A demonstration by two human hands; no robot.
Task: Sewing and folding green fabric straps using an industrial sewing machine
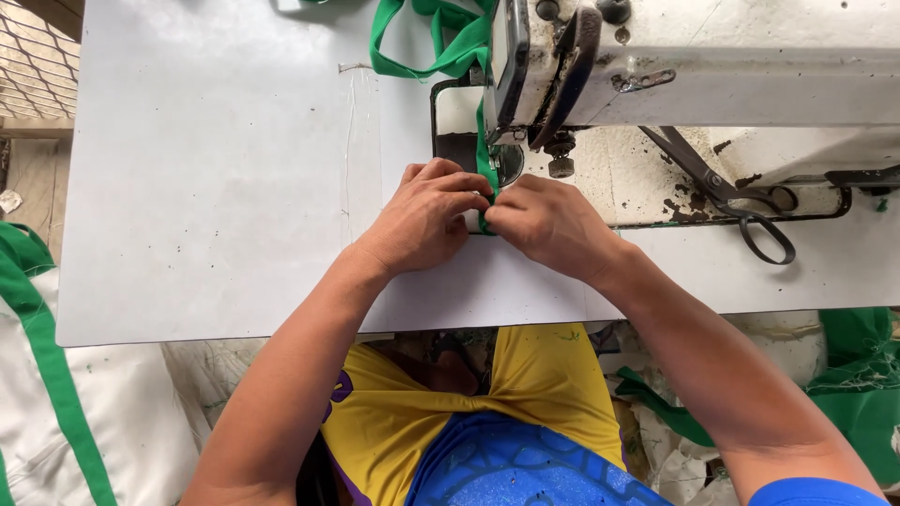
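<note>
A narrow green fabric strip (441, 42) runs from the back of the white table (206, 169) down past the needle area of a worn white sewing machine (712, 56). My left hand (427, 215) and my right hand (548, 220) meet just in front of the presser foot. Both pinch the near end of the strip between fingertips, knuckles up. The strip's end is mostly hidden under my fingers.
Black scissors (741, 201) lie on the machine bed to the right. White fabric with green bands (56, 394) hangs at the lower left. Green and white scraps (844, 375) pile at the lower right, below the table edge.
</note>
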